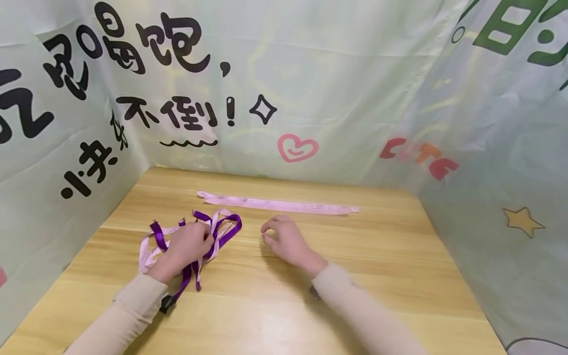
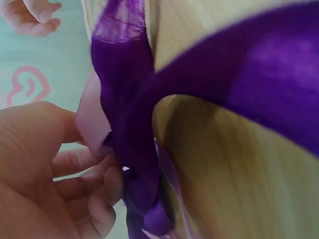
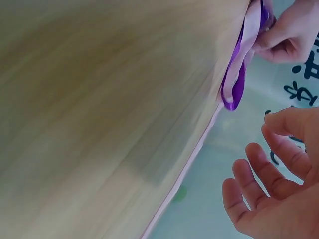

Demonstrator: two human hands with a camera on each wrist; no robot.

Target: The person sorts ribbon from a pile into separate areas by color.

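Pinching a tangle of purple and pink ribbons point(image 1: 215, 236) on the left of the table point(image 1: 381, 256), the left hand point(image 1: 188, 241) has curled fingers; the right hand point(image 1: 286, 240) hovers to its right, fingers loosely bent and free; a long pink ribbon point(image 1: 279, 204) lies farther off.

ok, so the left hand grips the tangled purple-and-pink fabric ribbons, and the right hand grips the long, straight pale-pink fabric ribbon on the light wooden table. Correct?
One error: the right hand grips nothing. The right wrist view shows its fingers holding no ribbon. The rest stands: the left hand grips the tangled purple-and-pink fabric ribbons; the long, straight pale-pink fabric ribbon is on the light wooden table.
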